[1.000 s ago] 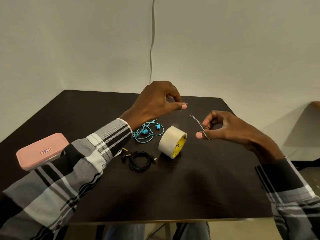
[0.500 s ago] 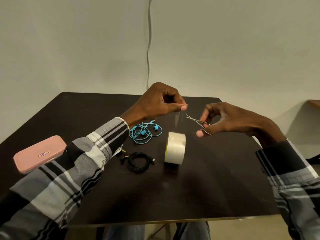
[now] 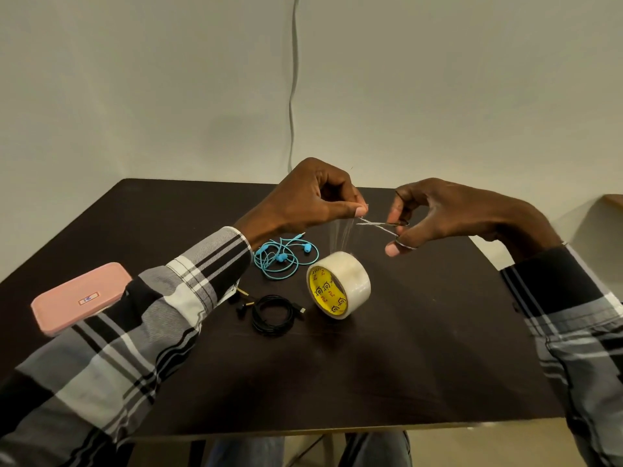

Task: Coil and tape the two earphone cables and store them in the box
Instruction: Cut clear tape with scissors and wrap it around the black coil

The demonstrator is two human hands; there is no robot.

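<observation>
Below the left hand [image 3: 303, 200], which pinches the clear tape strip [image 3: 344, 235], tension should be kept while the small steel scissors [image 3: 381, 225], gripped by the right hand [image 3: 451, 214] with blades parted, are closed squarely above the clear tape roll [image 3: 338, 284].

Surface [image 3: 404, 365]: very dark brown, near black; wall [image 3: 135, 79] behind it, upper half of frame, pale off-white. Box [image 3: 79, 298] at left: pink with a small white and red label; one earphone cable [image 3: 285, 259] turquoise, the other cable [image 3: 273, 315] black with gold-coloured plugs. Tape roll [image 3: 340, 284] at centre: clear film, yellow core with black print; scissors [image 3: 381, 225] silver; both sleeves [image 3: 135, 338] plaid in black, grey and white.
</observation>
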